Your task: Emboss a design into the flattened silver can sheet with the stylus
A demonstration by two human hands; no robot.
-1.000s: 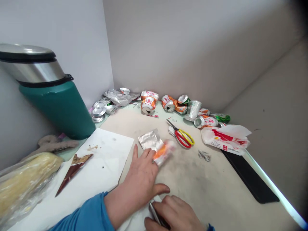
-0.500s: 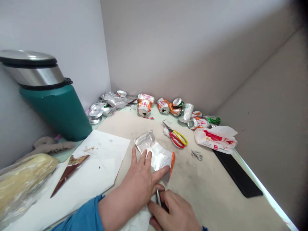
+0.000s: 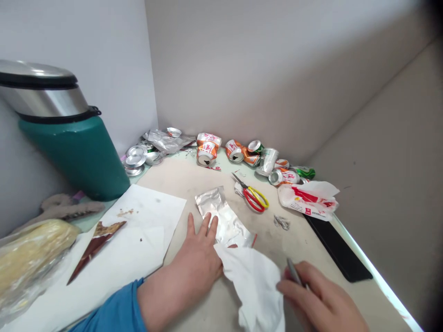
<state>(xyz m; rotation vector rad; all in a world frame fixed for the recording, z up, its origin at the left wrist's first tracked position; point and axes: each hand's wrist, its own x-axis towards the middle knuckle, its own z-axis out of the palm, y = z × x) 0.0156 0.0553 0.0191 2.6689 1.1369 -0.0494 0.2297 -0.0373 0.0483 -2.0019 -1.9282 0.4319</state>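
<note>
My left hand (image 3: 197, 258) lies with fingers spread, its fingertips on a crumpled sheet of silvery can metal (image 3: 228, 223) with a sliver of red at its right edge. A white tissue (image 3: 256, 286) covers the left thumb in part. In my right hand (image 3: 321, 295), to the right, a slim grey pen-like metal tool (image 3: 293, 271) is gripped, its tip pointing up and away. The tissue's right edge meets the right thumb and appears pinched there. Beyond the sheet lie scissors (image 3: 254, 198) with red and yellow handles.
Crushed drink cans (image 3: 208, 150) line the wall, with can ends (image 3: 135, 157) at left. A green bottle (image 3: 79, 157), white paper (image 3: 148, 230), a brown pointed piece (image 3: 97, 249) and a bagged yellow item (image 3: 34, 258) stand left. A tissue pack (image 3: 309, 200) rests by a black phone (image 3: 339, 249).
My right hand has moved right, away from the left hand, with the tool. The tissue has come up over the sheet's near end and left thumb. The left hand stays spread on the sheet.
</note>
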